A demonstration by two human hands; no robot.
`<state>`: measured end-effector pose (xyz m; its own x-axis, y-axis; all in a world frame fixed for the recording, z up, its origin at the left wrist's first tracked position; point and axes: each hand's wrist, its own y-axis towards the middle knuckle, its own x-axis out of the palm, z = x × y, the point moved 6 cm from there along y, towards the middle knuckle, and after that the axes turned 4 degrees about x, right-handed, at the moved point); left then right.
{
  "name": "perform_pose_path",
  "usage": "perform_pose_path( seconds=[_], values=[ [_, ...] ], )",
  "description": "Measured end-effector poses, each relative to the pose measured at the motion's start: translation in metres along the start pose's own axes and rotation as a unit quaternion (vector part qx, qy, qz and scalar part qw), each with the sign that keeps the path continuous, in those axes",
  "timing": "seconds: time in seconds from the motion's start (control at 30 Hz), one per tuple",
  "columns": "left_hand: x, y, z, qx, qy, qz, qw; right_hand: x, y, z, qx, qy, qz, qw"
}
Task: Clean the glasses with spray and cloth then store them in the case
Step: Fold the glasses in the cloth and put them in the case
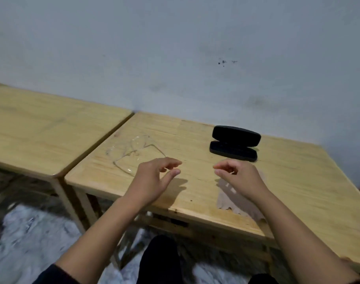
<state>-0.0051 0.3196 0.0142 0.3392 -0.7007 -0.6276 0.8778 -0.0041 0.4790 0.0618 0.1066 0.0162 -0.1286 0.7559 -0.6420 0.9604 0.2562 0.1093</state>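
Clear-framed glasses (134,152) lie on the wooden table (298,181), left of centre, with arms unfolded. A black case (234,143) stands open near the wall, its lid raised. A beige cloth (238,199) lies flat by the table's front edge, partly under my right wrist. My left hand (156,177) hovers just right of the glasses, fingers curled and apart, holding nothing. My right hand (236,175) hovers over the cloth's far end, fingers loosely curled and empty. No spray bottle is visible.
A second wooden table (41,130) stands flush to the left, separated by a narrow gap. A pale wall rises directly behind both tables. Dark-clothed knees and a patterned floor show below the table's front edge.
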Motion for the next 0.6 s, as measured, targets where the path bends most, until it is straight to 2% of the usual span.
perform_pose_path(
  seconds=[0.2, 0.43, 0.6],
  values=[
    [-0.078, -0.017, -0.069, -0.066, 0.118, 0.100, 0.986, 0.067, 0.057, -0.035, -0.033, 0.044, -0.059, 0.997],
    [-0.082, -0.022, -0.104, -0.081, 0.193, 0.063, 0.976, 0.110, 0.096, -0.052, -0.030, 0.071, -0.069, 0.995],
    [-0.082, -0.015, -0.108, -0.064, 0.217, 0.077, 0.971, 0.123, 0.107, -0.054, -0.026, 0.104, -0.050, 0.993]
  ],
)
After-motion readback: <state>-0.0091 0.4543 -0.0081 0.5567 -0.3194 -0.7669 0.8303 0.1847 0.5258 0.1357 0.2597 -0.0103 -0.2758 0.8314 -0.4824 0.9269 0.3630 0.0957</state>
